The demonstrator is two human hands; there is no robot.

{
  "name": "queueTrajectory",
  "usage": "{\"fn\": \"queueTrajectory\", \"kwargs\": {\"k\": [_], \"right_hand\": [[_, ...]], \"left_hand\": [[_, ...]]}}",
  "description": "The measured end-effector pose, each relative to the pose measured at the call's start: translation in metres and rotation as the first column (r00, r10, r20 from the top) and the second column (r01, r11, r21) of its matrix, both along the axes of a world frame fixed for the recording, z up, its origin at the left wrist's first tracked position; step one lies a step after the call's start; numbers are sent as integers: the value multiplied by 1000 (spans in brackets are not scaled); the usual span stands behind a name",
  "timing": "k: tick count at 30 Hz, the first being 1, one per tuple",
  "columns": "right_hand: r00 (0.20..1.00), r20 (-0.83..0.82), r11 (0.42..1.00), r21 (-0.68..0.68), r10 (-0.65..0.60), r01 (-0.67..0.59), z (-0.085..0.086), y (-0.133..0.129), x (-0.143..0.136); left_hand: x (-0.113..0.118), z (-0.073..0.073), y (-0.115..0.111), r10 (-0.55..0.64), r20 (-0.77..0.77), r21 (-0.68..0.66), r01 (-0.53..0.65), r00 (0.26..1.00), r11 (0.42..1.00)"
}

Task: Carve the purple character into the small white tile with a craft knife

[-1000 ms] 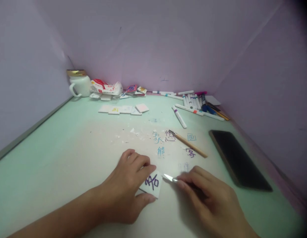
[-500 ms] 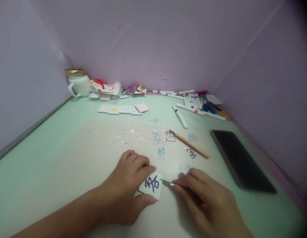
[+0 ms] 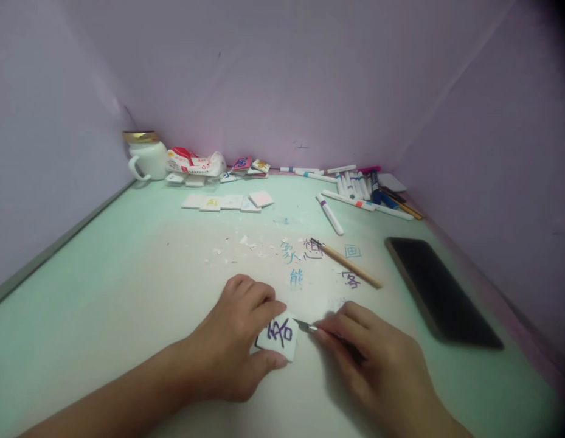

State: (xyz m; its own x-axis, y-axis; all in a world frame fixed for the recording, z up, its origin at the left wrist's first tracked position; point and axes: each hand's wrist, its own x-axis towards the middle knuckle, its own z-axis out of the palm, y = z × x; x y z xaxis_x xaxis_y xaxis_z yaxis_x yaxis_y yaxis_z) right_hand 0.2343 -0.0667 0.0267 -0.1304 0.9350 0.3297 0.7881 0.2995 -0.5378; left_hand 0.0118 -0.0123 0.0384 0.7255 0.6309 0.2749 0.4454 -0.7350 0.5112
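A small white square tile (image 3: 289,348) with a purple written character lies on the table in front of me. My left hand (image 3: 246,334) grips it between thumb and fingers at its upper and lower edges, covering its left part. In my right hand (image 3: 373,350) is a craft knife (image 3: 306,326), its handle mostly hidden by the fingers. The blade points left, its tip at the tile's upper right edge; I cannot tell whether it cuts in. Past my hands, white scraps (image 3: 246,242) are scattered, and characters (image 3: 297,280) are written in blue and purple on the tabletop.
A wooden stick with a dark tip (image 3: 350,264) lies beyond my right hand, and a black phone (image 3: 441,292) is to the right. Further back are markers (image 3: 330,214), white tiles (image 3: 234,202), a tissue pack (image 3: 195,161) and a lidded white mug (image 3: 149,159).
The knife tip has moved slightly up along the tile's right side. Both hands keep their grips, and the whole view has shifted a little.
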Motion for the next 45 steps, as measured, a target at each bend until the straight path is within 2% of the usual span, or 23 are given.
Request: {"fn": "queueTrajectory", "kwargs": {"k": [3, 5, 9, 13, 18, 27, 35, 41, 45], "right_hand": [[994, 72, 996, 48, 77, -80, -1, 1, 4], [994, 63, 994, 53, 91, -95, 0, 1, 7], [999, -28, 1000, 3, 26, -26, 0, -2, 7], [999, -37, 999, 49, -21, 23, -5, 0, 0], [999, 30, 992, 124, -16, 13, -9, 0, -6], [1000, 30, 998, 69, -5, 3, -5, -1, -6], [1000, 26, 994, 110, -13, 10, -9, -7, -9], [998, -43, 994, 101, -40, 45, -9, -5, -7], [998, 40, 990, 135, -39, 33, -8, -2, -8]], "left_hand": [[0, -2, 0, 11, 20, 3, -11, 1000, 1000], [1, -4, 1, 11, 26, -2, -11, 1000, 1000], [1, -6, 1, 13, 31, -8, -12, 999, 1000], [0, -6, 1, 17, 26, -11, -17, 1000, 1000], [0, -7, 0, 31, 20, -5, -31, 999, 1000], [2, -6, 0, 45, 33, 1, -45, 998, 999], [2, -10, -1, 78, 69, -31, -76, 995, 997], [1, -13, 0, 83, 95, -87, -74, 992, 993], [0, -13, 1, 63, 91, -105, -53, 994, 993]]}}
